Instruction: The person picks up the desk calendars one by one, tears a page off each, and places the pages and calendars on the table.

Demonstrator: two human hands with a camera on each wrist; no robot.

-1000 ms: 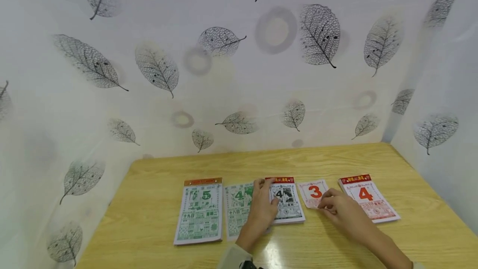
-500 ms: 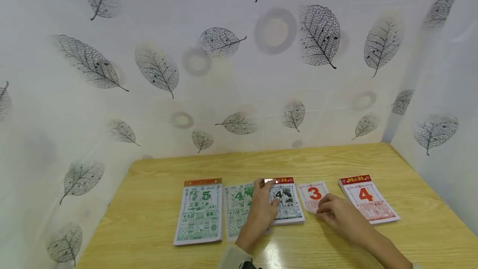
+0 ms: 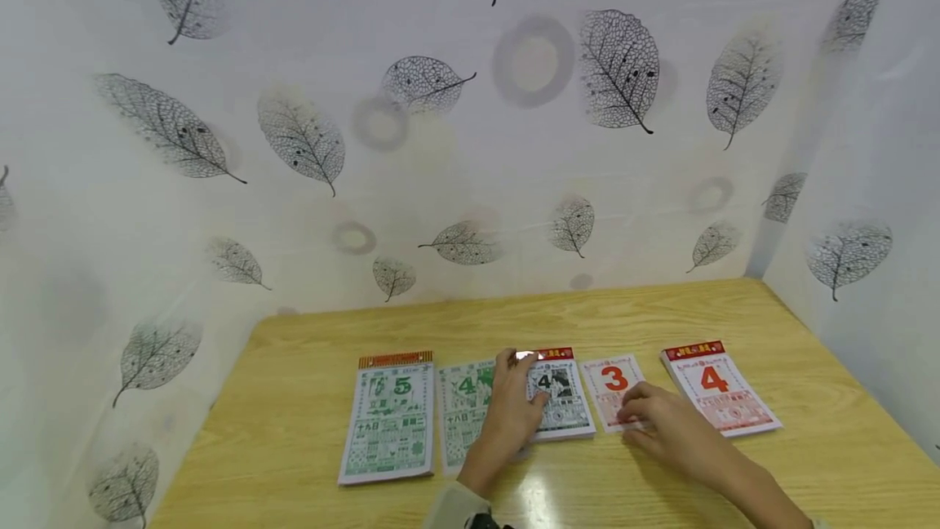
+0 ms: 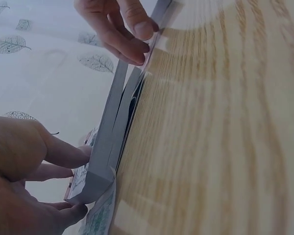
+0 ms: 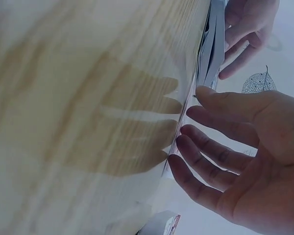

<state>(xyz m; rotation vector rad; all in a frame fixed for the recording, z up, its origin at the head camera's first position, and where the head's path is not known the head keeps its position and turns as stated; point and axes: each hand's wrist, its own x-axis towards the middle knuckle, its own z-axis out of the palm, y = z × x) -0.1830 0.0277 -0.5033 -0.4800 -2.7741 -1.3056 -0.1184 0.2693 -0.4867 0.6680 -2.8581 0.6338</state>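
My left hand (image 3: 510, 406) lies over the left part of a black-printed tear-off calendar pad (image 3: 561, 402) marked 4. Its thumb is on the pad's face and other fingers are at the left edge, gripping it, as the left wrist view shows. A loose red-printed calendar sheet (image 3: 612, 378) marked 3 lies flat right of that pad. My right hand (image 3: 671, 431) touches the sheet's lower right with its fingertips. In the right wrist view the right hand's fingers (image 5: 201, 183) are spread and loosely bent, with the tips at the sheet's edge.
A red-printed calendar pad (image 3: 723, 390) marked 4 lies at the right. To the left are a green-printed loose sheet (image 3: 458, 419), partly under my left arm, and a green-printed pad (image 3: 389, 423) marked 5. A leaf-patterned curtain (image 3: 470, 145) surrounds the wooden table (image 3: 301, 398).
The red sheet's lower edge, lifted and bent in my right fingers before, now lies flat. My right hand has loosened from it. My left hand stays in place on the black-printed pad.
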